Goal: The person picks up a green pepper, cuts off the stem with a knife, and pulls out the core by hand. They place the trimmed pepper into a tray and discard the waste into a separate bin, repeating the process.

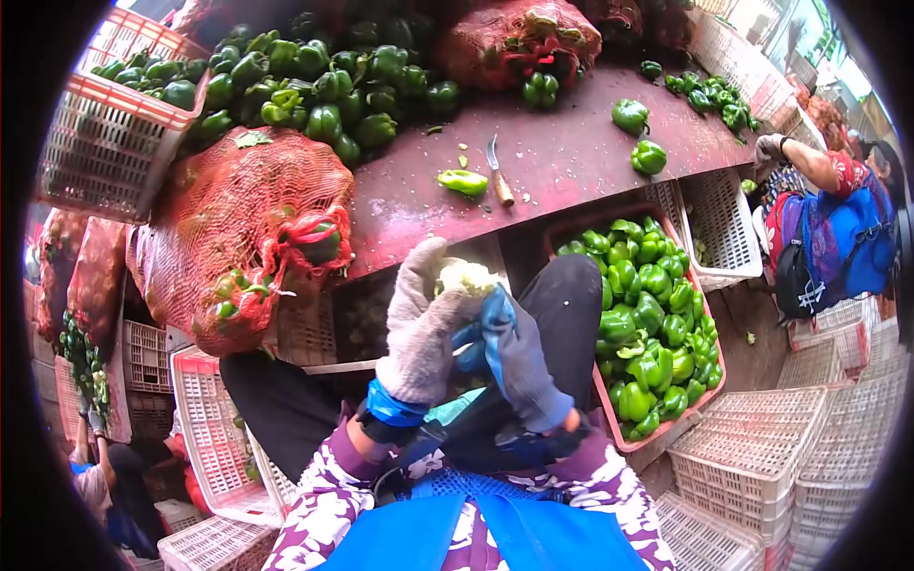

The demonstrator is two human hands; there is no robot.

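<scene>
Both of my hands wear grey knit gloves, and they meet in front of my knees around a pale, bumpy vegetable piece (465, 278) that resembles cauliflower. My left hand (419, 328) is closed against its left side, with the fingers folded. From the lower right, my right hand (522, 357) presses its bent, blue-coated fingers to the piece. Beyond them on the red table (409, 205) lie a curved knife (499, 173) with a wooden handle and a light green pepper (464, 182). To the right of my knee sits a red crate (636, 443) heaped with green bell peppers (657, 324).
A full red mesh sack (238, 219) leans at the table's left, with loose peppers (333, 90) piled behind it. A pepper crate (105, 143) stands far left. Stacked crates (752, 447) fill the lower right. People (838, 228) work at the right and lower left.
</scene>
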